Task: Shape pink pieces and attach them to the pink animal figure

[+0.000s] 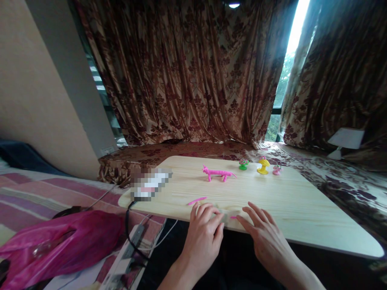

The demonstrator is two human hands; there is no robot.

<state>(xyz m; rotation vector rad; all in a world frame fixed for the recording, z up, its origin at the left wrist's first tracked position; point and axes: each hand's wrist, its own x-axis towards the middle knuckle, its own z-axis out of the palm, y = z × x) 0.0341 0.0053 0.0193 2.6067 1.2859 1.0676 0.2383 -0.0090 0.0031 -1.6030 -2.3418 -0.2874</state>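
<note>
My left hand [206,225] rests at the near edge of the table, fingers bent and slightly apart, with no object visible in it. Just beyond its fingertips lies a thin pink clay strip [197,200]. My right hand [266,229] is spread over the table edge, its thumb side at the end of a short pink clay piece [234,217]. A pale patch between the hands is too blurred to make out. Farther back stands a pink clay animal figure [219,173] with four legs, ears and a tail, apart from both hands.
Small clay models stand at the back right: a green one [243,164], a yellow one [263,166] and a pink one [276,170]. A pixelated device [151,184] with a black cable lies on the table's [317,217] left. Beside it are a pink bag [75,237] and power strip [122,253].
</note>
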